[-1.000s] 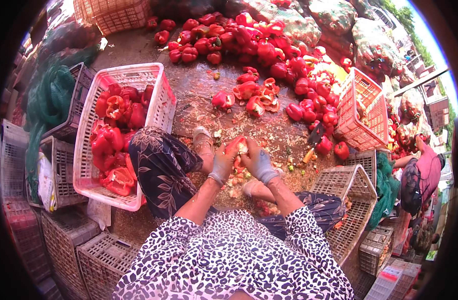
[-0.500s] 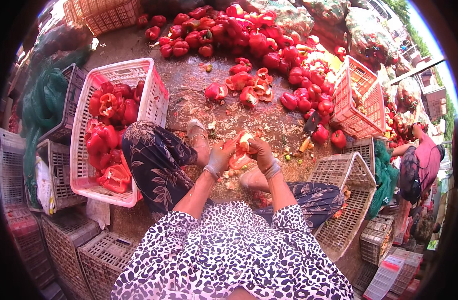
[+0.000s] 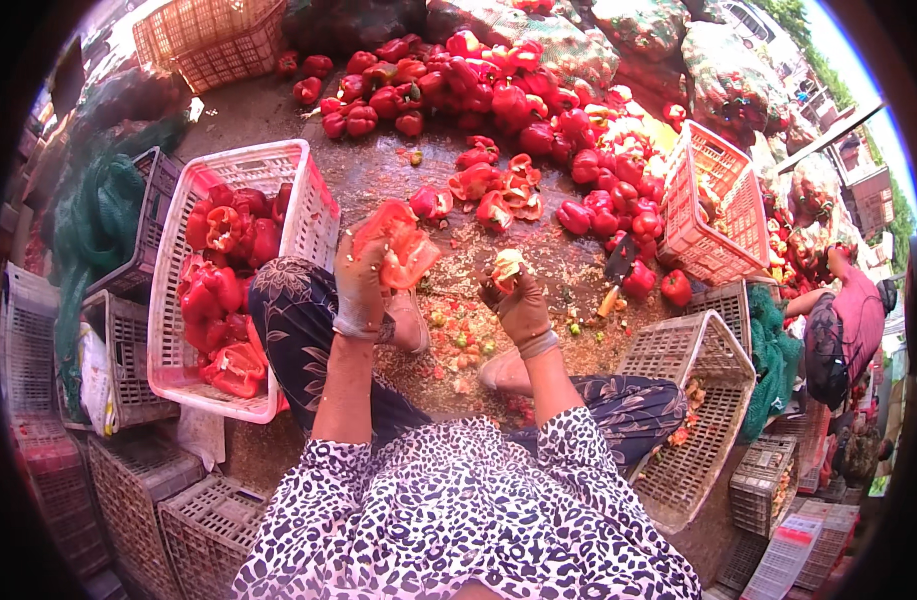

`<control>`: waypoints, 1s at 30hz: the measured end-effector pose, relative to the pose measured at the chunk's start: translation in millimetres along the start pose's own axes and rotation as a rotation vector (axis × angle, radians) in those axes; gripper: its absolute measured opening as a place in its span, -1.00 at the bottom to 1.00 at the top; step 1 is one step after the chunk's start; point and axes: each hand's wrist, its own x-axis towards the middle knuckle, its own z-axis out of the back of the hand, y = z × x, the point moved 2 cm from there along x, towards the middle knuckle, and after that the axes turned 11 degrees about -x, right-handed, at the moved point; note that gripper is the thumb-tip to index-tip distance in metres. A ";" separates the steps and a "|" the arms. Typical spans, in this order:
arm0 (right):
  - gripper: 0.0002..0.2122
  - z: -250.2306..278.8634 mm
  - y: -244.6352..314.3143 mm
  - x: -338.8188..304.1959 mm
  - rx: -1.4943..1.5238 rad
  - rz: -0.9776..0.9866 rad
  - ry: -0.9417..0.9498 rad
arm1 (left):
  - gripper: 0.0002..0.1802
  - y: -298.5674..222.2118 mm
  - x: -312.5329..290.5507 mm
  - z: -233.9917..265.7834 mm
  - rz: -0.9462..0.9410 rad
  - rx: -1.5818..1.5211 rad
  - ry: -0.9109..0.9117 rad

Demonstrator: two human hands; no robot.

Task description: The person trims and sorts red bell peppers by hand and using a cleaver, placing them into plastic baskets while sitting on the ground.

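My left hand (image 3: 360,285), gloved, is raised by the left knee and grips a split red bell pepper (image 3: 410,252) whose pale inside shows. To its right, my right hand (image 3: 521,312) pinches a whitish pepper core (image 3: 506,264) in its fingers. The two hands are well apart. On the left, a white and pink crate (image 3: 156,330) holds red peppers (image 3: 210,285), some cut open. Ahead on the wet floor lie opened pepper pieces (image 3: 495,186). A knife (image 3: 609,301) with a yellowish handle and dark blade lies to the right, beside whole peppers.
A heap of whole red peppers (image 3: 478,85) spreads across the far floor. An orange crate (image 3: 713,225) stands at right, with a tilted grey crate (image 3: 678,490) nearer. Full mesh sacks (image 3: 733,75) line the back. Another person (image 3: 846,325) bends at far right. Seeds and scraps litter the floor.
My hands were together on one pepper and have separated. The left has moved up and left with the opened pepper; the right now holds the core apart from it.
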 end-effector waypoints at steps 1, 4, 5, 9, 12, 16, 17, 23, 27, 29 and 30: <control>-0.74 -17.4 6.5 -2.1 0.064 0.018 0.061 | -0.64 -36.0 8.4 7.6 -0.183 0.053 -0.017; -0.75 -49.1 20.3 -4.9 0.177 0.096 0.171 | -0.30 -118.5 32.3 23.6 -0.741 0.491 -0.244; -0.74 -60.6 22.2 -4.4 0.186 0.124 0.174 | -0.10 -130.3 53.0 47.0 -0.990 0.949 -0.355; -0.59 -99.9 15.5 -4.1 0.128 0.261 0.127 | -0.07 -117.8 23.3 38.3 -0.976 1.109 -0.341; -0.51 -124.0 13.2 -17.9 0.054 0.329 0.095 | -0.25 -37.6 -18.2 -25.2 -0.469 0.630 0.254; -0.58 -133.1 3.7 -36.0 -0.069 0.351 0.106 | -0.35 39.9 -38.2 -52.1 0.005 0.118 0.597; -0.60 -120.9 3.1 -39.5 -0.223 0.392 0.077 | -0.44 46.5 -39.0 -50.7 0.008 0.019 0.580; -0.46 -139.7 49.8 -87.0 -1.009 0.176 0.183 | -0.68 14.9 -59.3 -23.6 0.182 0.208 0.681; -0.53 -144.4 72.8 -91.8 -1.252 0.126 0.276 | -0.71 27.9 -52.6 -23.2 0.056 0.416 0.780; -0.57 -130.8 71.8 -81.8 -1.318 0.155 0.294 | -0.73 33.1 -55.5 -31.1 0.182 0.297 0.725; -0.57 -132.1 69.6 -81.1 -1.352 0.238 0.289 | -0.73 30.9 -58.1 -33.4 0.392 0.145 0.654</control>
